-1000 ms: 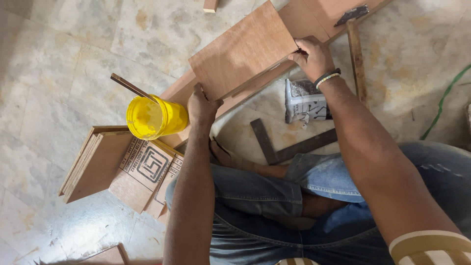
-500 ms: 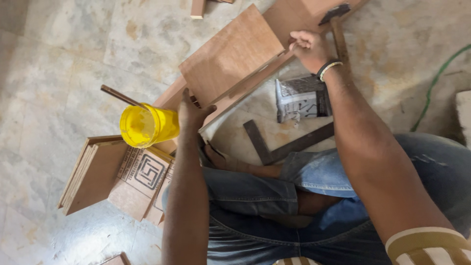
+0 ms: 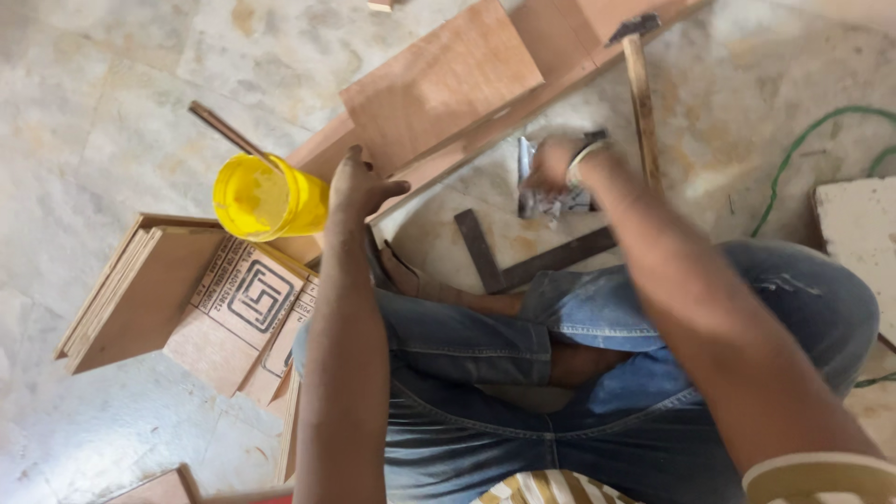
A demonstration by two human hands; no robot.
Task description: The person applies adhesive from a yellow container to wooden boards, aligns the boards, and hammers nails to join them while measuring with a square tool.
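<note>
Left hand: the left hand (image 3: 359, 191) rests palm down, fingers spread and grasping nothing, on the near edge of the plywood panel (image 3: 439, 84), apparently to pin it flat against the long strip (image 3: 485, 126) beneath.
Right hand: the right hand (image 3: 553, 166) reaches into the crumpled paper packet (image 3: 546, 191) on the floor; it is motion-blurred and I cannot tell whether its fingers have closed on anything. A band circles the wrist.
Plywood panel: lies tilted on the floor ahead of the knees, its lower edge lined up along the strip, within reach of both arms.
Yellow tub: the yellow tub (image 3: 266, 198) stands just beside the left hand, touching the strip's left end, with a stick (image 3: 229, 135) leaning out of it, handy for dipping.
Hammer: the hammer (image 3: 639, 89) lies beyond the right hand, head at the far edge of the boards, handle pointing back toward the person.
Square: a dark metal square (image 3: 523, 266) lies flat between the packet and the jeans-clad legs.
Offcuts: a stack of board offcuts (image 3: 154, 289) sits at the left, below the tub.
Cable: a green cable (image 3: 793, 159) curls across the marble floor (image 3: 93, 93) at the right.
</note>
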